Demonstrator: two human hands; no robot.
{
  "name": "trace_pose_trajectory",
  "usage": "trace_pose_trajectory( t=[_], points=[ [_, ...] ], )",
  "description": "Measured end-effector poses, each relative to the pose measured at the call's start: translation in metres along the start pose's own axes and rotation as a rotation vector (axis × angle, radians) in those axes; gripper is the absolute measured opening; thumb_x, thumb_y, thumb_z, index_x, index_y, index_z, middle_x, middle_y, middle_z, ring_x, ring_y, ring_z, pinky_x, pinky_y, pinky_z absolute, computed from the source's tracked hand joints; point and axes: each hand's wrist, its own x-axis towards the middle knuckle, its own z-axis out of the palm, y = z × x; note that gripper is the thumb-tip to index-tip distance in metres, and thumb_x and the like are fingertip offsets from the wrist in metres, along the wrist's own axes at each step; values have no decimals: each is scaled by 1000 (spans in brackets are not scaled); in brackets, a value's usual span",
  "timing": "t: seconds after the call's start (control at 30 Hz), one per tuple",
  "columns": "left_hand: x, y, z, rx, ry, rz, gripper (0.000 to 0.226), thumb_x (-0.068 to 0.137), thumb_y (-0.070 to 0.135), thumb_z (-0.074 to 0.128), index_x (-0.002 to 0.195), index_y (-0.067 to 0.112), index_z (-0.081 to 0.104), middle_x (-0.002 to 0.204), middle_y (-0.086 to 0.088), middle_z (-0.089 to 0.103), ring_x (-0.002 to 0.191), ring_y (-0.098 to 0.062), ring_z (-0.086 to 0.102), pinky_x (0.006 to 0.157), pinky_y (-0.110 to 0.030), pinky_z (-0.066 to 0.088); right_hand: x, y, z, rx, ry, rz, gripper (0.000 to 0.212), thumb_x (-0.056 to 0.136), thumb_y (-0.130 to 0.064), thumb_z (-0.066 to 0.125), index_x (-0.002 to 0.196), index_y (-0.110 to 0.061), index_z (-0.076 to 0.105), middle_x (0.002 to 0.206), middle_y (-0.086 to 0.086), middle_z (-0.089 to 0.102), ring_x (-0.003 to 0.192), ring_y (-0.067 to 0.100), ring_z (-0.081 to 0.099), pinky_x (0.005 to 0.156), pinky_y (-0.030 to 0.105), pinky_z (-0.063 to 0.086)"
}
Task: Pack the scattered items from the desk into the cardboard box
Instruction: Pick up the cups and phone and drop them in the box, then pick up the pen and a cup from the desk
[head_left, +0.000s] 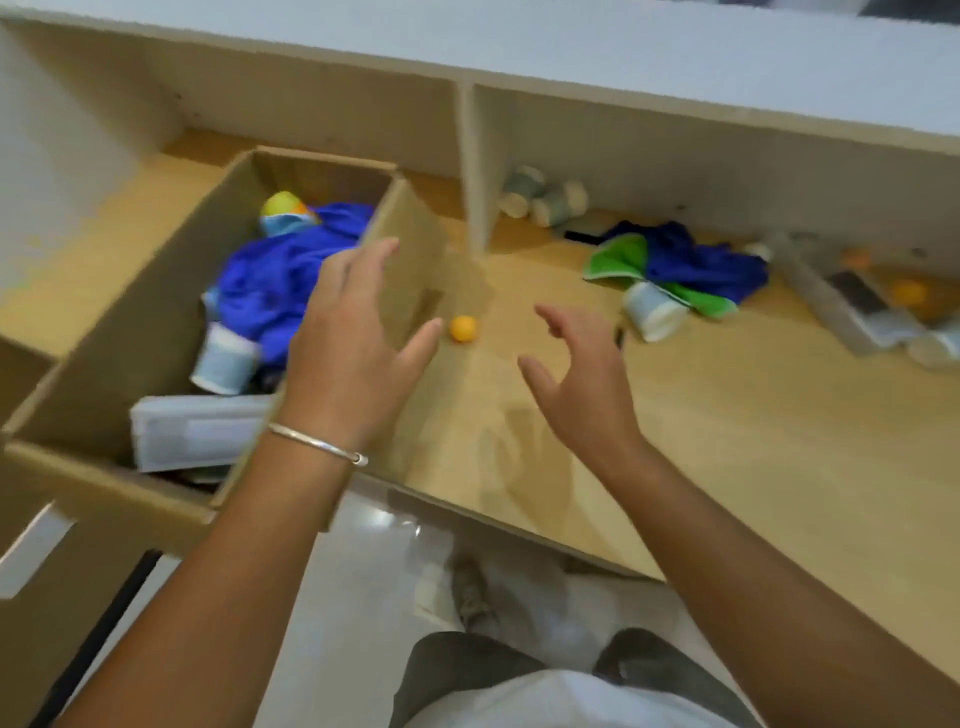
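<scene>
Head view: round, seemingly smooth orange ball (463, 328); corrugated cardboard box (410, 234).

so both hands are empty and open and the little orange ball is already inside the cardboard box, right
Not quite. The head view shows the orange ball lying on the desk just outside the cardboard box, between the two hands. The rest holds: left hand and right hand are both empty and open.

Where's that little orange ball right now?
The orange ball lies on the wooden desk, just outside the cardboard box, between the open left hand and right hand.
</scene>
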Motion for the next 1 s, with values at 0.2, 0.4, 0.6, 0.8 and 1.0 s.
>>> trace_pose_trajectory(
  t=[0.2, 0.4, 0.6, 0.8, 1.0],
  points=[
    [-56, 151, 122, -44, -224, 267, 67, 78, 30, 74, 136, 14, 45, 127, -10, 51, 116, -25, 48, 98, -37, 40, -168, 131, -126, -6, 189, 298, 43, 85, -18, 67, 126, -22, 54, 120, -7, 52, 110, 6, 51, 91, 16, 38],
    [-147, 269, 216, -76, -342, 341, 68, 80, 35, 72, 138, 21, 41, 128, -7, 50, 118, -22, 46, 91, -41, 44, -302, 227, -261, -95, 329, 488, 42, 87, -17, 65, 127, -22, 54, 122, -5, 50, 111, 7, 50, 90, 15, 37],
    [-203, 280, 245, -32, -416, 243, 68, 80, 33, 73, 139, 20, 41, 131, -9, 48, 116, -25, 49, 86, -42, 46, -343, 264, -318, -133, 342, 513, 44, 86, -18, 67, 127, -26, 54, 123, -8, 49, 108, 1, 49, 85, 19, 43],
    [-203, 236, 231, 16, -384, 39, 69, 83, 35, 70, 142, 22, 38, 137, -7, 44, 119, -25, 50, 84, -40, 46, -298, 266, -307, -138, 225, 445, 48, 86, -21, 68, 131, -25, 51, 127, -5, 48, 112, 7, 49, 88, 19, 37],
    [-158, 169, 220, 19, -324, -107, 70, 82, 35, 70, 142, 21, 37, 139, -7, 42, 121, -26, 49, 85, -39, 45, -207, 264, -274, -223, 180, 410, 56, 84, -22, 70, 135, -21, 48, 134, 1, 45, 120, 15, 47, 92, 21, 35]
  ],
)
